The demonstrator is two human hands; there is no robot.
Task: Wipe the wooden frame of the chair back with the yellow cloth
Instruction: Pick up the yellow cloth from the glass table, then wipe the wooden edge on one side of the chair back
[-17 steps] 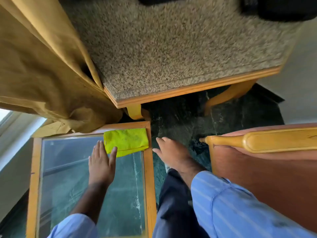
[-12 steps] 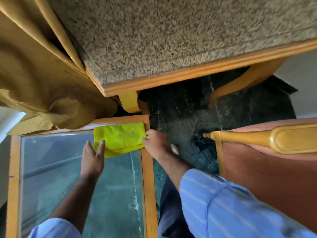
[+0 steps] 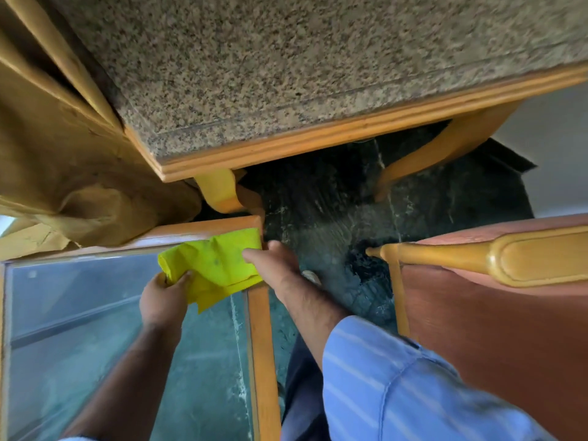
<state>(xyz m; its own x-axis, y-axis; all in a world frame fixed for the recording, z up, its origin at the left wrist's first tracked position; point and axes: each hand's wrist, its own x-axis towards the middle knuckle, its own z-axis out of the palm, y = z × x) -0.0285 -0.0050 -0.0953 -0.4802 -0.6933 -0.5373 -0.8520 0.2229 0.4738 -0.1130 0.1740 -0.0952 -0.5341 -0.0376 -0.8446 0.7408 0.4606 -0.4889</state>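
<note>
The yellow cloth lies bunched on the far right corner of a glass-topped table. My left hand grips the cloth's left edge. My right hand pinches its right edge beside the table's wooden rim. The chair stands at the right, with a reddish-brown padded back and a curved wooden top rail; its wooden side post runs down the left edge. Neither hand touches the chair.
A speckled granite table with a wooden edge and curved legs fills the top. A tan curtain hangs at the left and bunches over the glass table's far edge. Dark green marble floor lies between the furniture.
Both hands closed on the cloth: the left moved from flat on the glass to gripping its left edge, the right from beside the table to its right edge. The cloth is now crumpled and lifted.
</note>
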